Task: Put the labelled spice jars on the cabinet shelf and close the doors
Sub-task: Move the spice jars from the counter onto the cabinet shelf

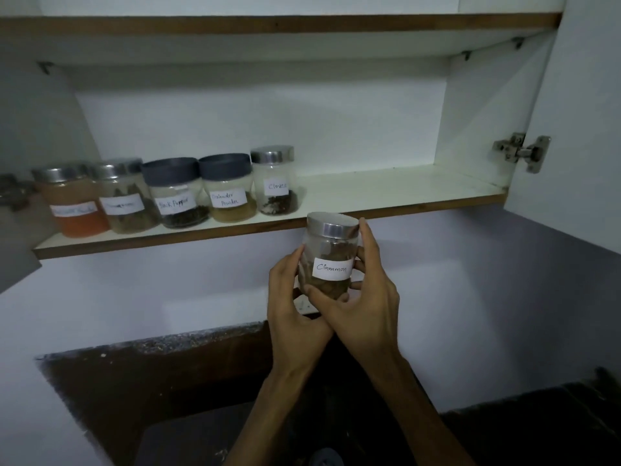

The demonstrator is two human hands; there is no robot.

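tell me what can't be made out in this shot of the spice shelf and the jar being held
Head view only:
- Label on the leftmost orange jar: blurred, unreadable.
- Label on the second jar: smeared, unreadable.
- Lower part of the cinnamon jar: covered by the left hand and right hand.
- Left cabinet door: cut off by the frame edge.
- Dark counter below: too dim for detail.

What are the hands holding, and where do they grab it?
Both hands hold the cinnamon jar by its glass body: left hand on its left side, right hand round the right side and bottom.
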